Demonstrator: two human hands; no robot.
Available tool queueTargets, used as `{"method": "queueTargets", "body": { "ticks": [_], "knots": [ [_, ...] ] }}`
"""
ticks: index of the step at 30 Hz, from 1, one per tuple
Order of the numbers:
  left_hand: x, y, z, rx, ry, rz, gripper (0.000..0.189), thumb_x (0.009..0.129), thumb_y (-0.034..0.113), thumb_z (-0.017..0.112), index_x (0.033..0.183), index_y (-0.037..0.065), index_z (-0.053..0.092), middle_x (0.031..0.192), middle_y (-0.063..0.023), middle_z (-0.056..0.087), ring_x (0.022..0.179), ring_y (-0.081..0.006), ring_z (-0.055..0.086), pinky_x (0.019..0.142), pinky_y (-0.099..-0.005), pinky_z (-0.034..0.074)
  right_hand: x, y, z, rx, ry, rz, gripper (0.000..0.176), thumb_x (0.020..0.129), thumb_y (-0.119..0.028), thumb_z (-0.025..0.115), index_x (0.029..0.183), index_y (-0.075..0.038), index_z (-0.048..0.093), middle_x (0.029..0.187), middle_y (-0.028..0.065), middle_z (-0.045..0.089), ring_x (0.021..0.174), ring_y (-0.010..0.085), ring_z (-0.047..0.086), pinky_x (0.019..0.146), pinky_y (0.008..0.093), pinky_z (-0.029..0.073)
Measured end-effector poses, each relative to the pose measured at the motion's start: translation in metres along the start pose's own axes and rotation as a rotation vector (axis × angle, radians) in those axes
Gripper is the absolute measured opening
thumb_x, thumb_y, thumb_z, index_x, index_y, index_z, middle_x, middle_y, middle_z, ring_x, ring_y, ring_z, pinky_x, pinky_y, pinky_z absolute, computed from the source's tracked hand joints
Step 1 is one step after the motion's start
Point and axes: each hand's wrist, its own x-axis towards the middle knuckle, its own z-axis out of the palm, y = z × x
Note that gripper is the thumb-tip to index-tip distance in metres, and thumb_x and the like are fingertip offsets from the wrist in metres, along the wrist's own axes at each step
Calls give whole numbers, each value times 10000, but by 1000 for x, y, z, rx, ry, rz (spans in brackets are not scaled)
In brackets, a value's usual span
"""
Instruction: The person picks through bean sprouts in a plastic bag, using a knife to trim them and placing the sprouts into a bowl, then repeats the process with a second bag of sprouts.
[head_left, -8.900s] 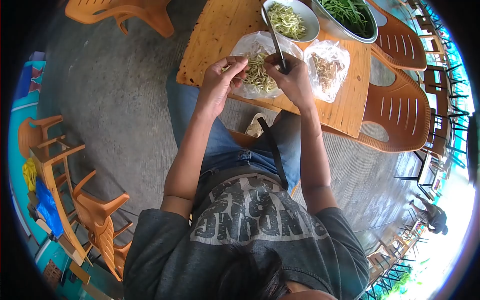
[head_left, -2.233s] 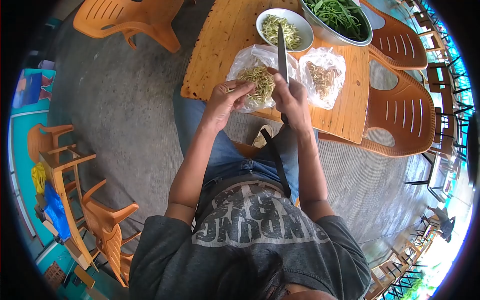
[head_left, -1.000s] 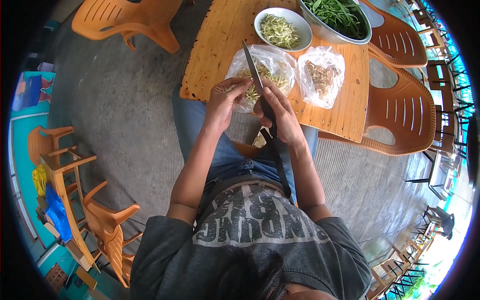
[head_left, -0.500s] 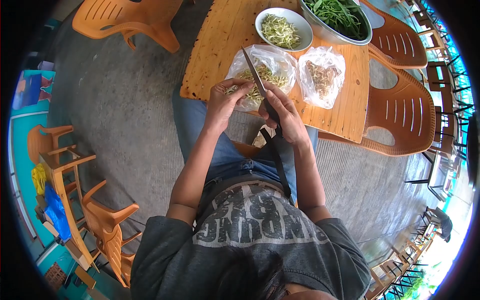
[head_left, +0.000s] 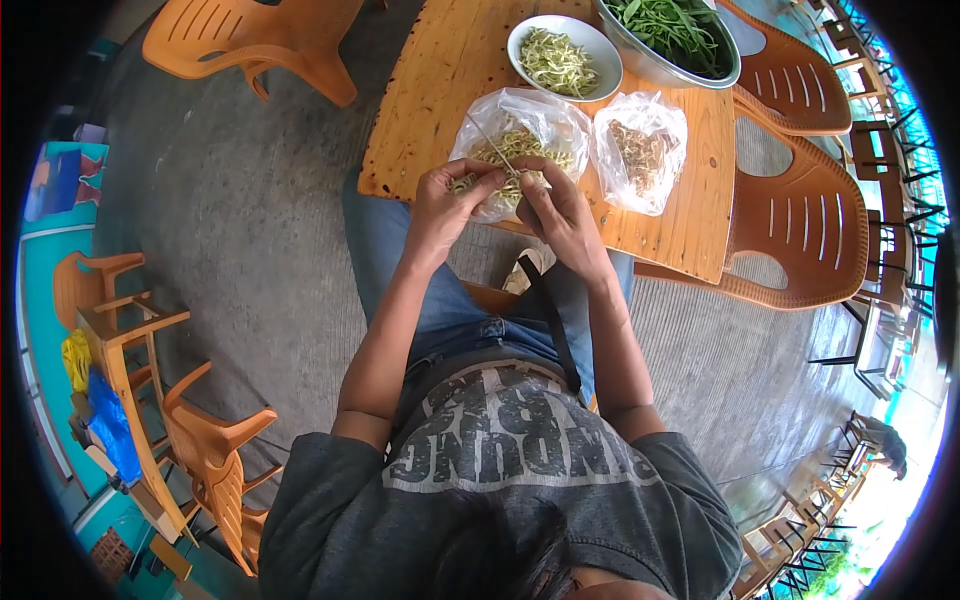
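Over the table's front edge my right hand (head_left: 560,210) is closed round a knife (head_left: 490,138), whose thin blade points up and to the left. My left hand (head_left: 446,204) is pinched close beside it; what its fingertips hold is too small to make out. Just beyond both hands lies an open plastic bag of bean sprouts (head_left: 535,140). A second clear bag (head_left: 642,160) with brownish bits is to its right. Behind them stands a white bowl (head_left: 566,58) of sprouts.
A metal basin (head_left: 690,75) of green leaves stands at the back right of the wooden table (head_left: 420,100). Orange chairs (head_left: 800,220) are at the right and upper left. A person (head_left: 885,445) is far off at the lower right.
The knife has turned so that its blade shows edge-on and lies lower to the left. My right hand has rotated, and its fingers have come closer to my left hand.
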Motion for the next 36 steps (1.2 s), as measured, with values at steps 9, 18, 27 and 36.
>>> {"method": "queueTargets", "body": {
  "ticks": [9, 18, 27, 36],
  "knots": [
    [-8, 6, -25, -345, -65, -134, 274, 893, 201, 607, 1082, 2, 599, 786, 8, 556, 674, -52, 496, 563, -183, 398, 15, -16, -12, -479, 203, -9, 394, 898, -333, 595, 1114, -4, 584, 544, 95, 522, 495, 143, 470, 505, 299, 390],
    [-4, -8, -49, -913, -94, -227, 145, 921, 129, 476, 995, 22, 540, 832, -59, 532, 697, -121, 506, 592, -239, 458, 25, 12, -8, -799, 404, -188, 181, 764, -150, 679, 887, -50, 593, 593, 127, 585, 526, 292, 571, 524, 363, 448],
    [-5, -12, -43, -501, -47, -163, 229, 940, 245, 466, 928, 55, 593, 783, -5, 578, 639, -75, 523, 524, -203, 413, 14, 17, 15, -866, 201, -176, 122, 755, -146, 640, 810, -39, 621, 701, 173, 625, 670, 356, 624, 605, 419, 492],
    [-8, -29, -46, -140, -48, -183, 241, 923, 252, 527, 948, 49, 654, 816, -6, 632, 656, -50, 541, 542, -186, 417, 15, 22, 16, -901, 115, -148, 146, 734, -165, 643, 788, -34, 608, 687, 182, 619, 671, 366, 620, 610, 432, 492]
  ]
}}
